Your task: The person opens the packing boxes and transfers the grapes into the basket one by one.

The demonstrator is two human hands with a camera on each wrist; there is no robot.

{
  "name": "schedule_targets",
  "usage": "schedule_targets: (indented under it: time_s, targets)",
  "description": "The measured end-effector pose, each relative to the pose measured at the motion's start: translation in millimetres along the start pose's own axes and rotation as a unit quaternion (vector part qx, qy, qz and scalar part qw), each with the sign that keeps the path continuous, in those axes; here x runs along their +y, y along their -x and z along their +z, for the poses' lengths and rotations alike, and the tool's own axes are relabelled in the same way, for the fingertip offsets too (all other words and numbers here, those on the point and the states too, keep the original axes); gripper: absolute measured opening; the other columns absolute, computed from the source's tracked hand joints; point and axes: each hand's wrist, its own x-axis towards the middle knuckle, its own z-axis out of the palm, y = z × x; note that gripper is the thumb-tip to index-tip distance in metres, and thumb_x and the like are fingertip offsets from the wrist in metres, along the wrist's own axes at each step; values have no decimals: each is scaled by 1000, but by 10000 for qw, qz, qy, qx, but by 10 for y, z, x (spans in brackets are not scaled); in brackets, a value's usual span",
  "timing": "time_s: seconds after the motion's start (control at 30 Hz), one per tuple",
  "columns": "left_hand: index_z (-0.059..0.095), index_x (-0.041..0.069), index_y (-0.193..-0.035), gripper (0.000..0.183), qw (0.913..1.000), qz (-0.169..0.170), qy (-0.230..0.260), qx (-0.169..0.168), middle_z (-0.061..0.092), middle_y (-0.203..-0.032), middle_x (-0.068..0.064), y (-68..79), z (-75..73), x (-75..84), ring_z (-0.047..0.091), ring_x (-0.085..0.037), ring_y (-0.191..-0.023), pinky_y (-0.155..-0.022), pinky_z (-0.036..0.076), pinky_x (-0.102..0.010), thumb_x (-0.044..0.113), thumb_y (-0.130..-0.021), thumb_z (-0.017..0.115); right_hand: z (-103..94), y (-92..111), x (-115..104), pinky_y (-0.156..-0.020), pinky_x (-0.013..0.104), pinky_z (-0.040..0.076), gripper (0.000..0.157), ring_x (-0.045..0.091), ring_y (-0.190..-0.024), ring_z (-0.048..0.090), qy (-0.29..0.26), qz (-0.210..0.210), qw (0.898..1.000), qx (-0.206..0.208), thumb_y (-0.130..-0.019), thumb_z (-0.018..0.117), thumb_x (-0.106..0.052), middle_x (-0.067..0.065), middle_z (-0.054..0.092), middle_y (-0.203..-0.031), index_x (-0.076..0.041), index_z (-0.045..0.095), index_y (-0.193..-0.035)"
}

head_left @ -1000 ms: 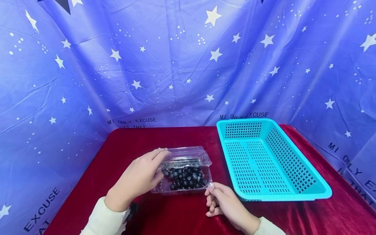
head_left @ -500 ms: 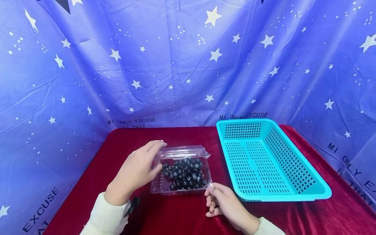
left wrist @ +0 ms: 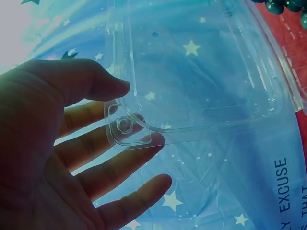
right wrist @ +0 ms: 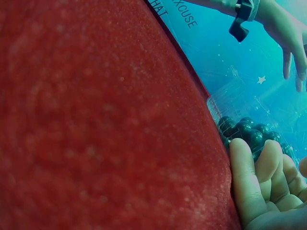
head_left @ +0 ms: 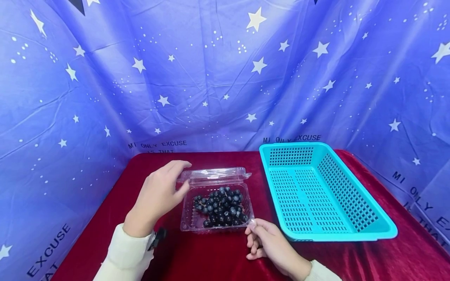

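A clear plastic clamshell box (head_left: 188, 224) stands on the red cloth with its hinged lid (head_left: 218, 174) raised at the back. Inside lies a bunch of dark grapes (head_left: 225, 207). My left hand (head_left: 156, 195) is at the lid's left corner. In the left wrist view the lid's corner tab (left wrist: 125, 125) lies between the thumb and the spread fingers, which show through the plastic. My right hand (head_left: 268, 240) pinches the box's near right corner between thumb and forefinger, its other fingers curled. The right wrist view shows several grapes (right wrist: 249, 132) just beyond its fingertips.
A turquoise plastic basket (head_left: 304, 195) with slotted walls stands to the right of the box, nothing in it. Red velvet cloth (head_left: 211, 257) covers the table. A blue star-patterned curtain (head_left: 211, 78) hangs behind and at both sides.
The lid has swung up and back, away from the grapes, uncovering them. My left hand has moved back and slightly left with it. My right hand has stayed at the box's corner.
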Motion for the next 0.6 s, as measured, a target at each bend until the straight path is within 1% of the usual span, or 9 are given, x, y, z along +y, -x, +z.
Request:
schedule_targets:
  time_s: [0.1, 0.2, 0.27, 0.37, 0.5, 0.6]
  targets:
    - [71, 12, -111, 26, 9999, -132, -13, 84, 72, -101, -2, -30, -9, -11, 64, -15, -74, -65, 59, -38, 14, -85, 76, -8, -1, 3, -69, 47, 64, 37, 10, -62, 58, -3, 0, 10000, -22, -110, 48, -28, 6, 59, -79, 7, 55, -109]
    - [71, 15, -101, 16, 9995, -268, -64, 156, 70, -91, 1, -52, -16, -25, 60, -12, -70, -60, 55, -35, 13, -85, 76, -6, -3, 8, -69, 47, 64, 37, 10, -62, 58, -10, -1, 10000, -41, -110, 48, -29, 6, 59, -78, 7, 55, -109]
    - [72, 16, -96, 12, 9990, -360, -131, 242, 70, -87, 2, -71, -20, -29, 59, -10, -68, -57, 53, -33, 14, -85, 76, -6, -4, 8, -69, 47, 64, 37, 10, -61, 58, -10, -3, 10000, -36, -110, 48, -29, 5, 59, -78, 7, 55, -109]
    - [73, 17, -90, 6, 9977, -442, -316, 416, 70, -82, 3, -112, -15, -45, 55, -11, -61, -52, 49, -32, 15, -85, 76, -7, -6, 7, -69, 47, 64, 37, 10, -62, 58, -4, -11, 10000, -22, -110, 48, -29, 5, 59, -78, 8, 55, -109]
    - [74, 17, -86, 3, 9957, -550, -530, 529, 68, -76, 3, -168, -5, -65, 48, -13, -54, -48, 43, -31, 17, -85, 77, -12, -7, 1, -69, 47, 64, 37, 10, -62, 58, 2, -13, 10000, -16, -110, 48, -29, 5, 59, -79, 8, 55, -110]
    - [74, 18, -87, 3, 9945, -697, -597, 497, 66, -74, 4, -190, -7, -79, 48, -12, -54, -47, 43, -30, 18, -87, 77, -12, -9, -1, -69, 46, 64, 37, 10, -62, 58, 18, -9, 10000, -34, -110, 48, -29, 5, 59, -79, 8, 55, -110]
